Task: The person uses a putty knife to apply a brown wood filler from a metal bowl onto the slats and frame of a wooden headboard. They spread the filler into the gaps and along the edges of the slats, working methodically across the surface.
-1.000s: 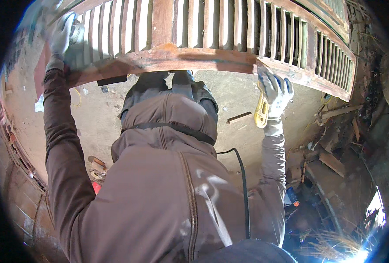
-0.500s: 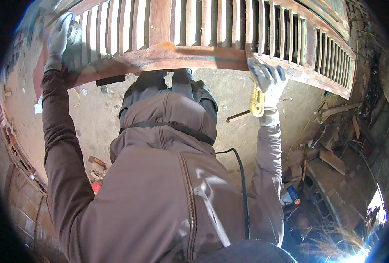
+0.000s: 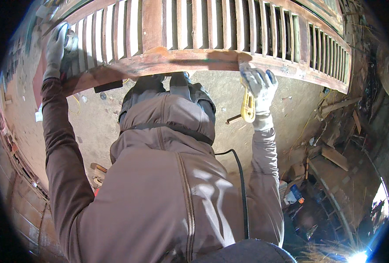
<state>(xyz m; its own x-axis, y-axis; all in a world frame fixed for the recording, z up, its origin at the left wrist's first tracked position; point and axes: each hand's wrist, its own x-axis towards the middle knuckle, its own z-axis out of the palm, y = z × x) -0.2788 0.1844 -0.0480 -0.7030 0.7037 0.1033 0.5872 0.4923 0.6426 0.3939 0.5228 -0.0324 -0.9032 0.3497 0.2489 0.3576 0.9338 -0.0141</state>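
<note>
A long slatted wooden panel (image 3: 185, 61) with a reddish-brown lower rail spans the top of the view. My right hand (image 3: 262, 90), in a pale glove with dark fingertips, is closed round a yellow-handled tool (image 3: 248, 106). The tool's far end meets the rail, but its shape there is blurred. At the panel's left end is my gloved left hand (image 3: 55, 50), fingers curled beside a greyish rounded thing (image 3: 71, 41) that I cannot make out. How the left fingers grip is partly hidden.
Below the panel lies a concrete floor (image 3: 234, 94) with a short wooden stick (image 3: 234, 119) on it. Planks (image 3: 334, 157) and clutter are heaped at the right. A black cable (image 3: 240, 175) hangs by my right side. A bright light glares at the lower right.
My right hand with the yellow-handled tool has moved left along the rail and slightly toward me. The left hand stays at the panel's left end. The view has shifted a little.
</note>
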